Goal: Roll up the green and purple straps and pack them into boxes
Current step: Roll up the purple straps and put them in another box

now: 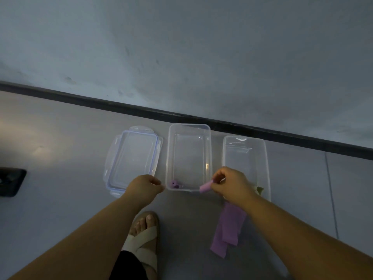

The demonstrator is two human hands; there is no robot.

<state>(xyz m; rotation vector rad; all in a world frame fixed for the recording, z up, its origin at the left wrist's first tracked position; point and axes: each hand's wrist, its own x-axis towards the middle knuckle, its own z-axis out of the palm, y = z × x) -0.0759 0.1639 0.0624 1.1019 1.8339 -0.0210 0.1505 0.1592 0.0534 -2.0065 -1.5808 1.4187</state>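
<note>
Sandal (141,245) at 6 o'clock. Strap (228,225), purple: likely light, limp, unrolls easily; right hand (232,186) pinches its rolled end, the best hold. Left hand (145,185) clenched, seemingly empty.

A sandalled foot (143,238) stands on the grey floor (60,138), below a black baseboard (181,116).

We see a clear, colourless middle box (188,156) and right box (246,164), and a clear lid (132,158) edged with a pale blue seal, on a plain grey floor (60,138) below a black skirting strip (141,111) and a blotchy blue-grey wall (181,47). The darker purple roll (174,184) contrasts with the paler purple roll (205,187); the flat strap (228,229) is lilac, and the strap scrap (259,189) yellow-green. The crossed-band sandal (144,245) is beige, the trouser leg (127,265) black.
</note>
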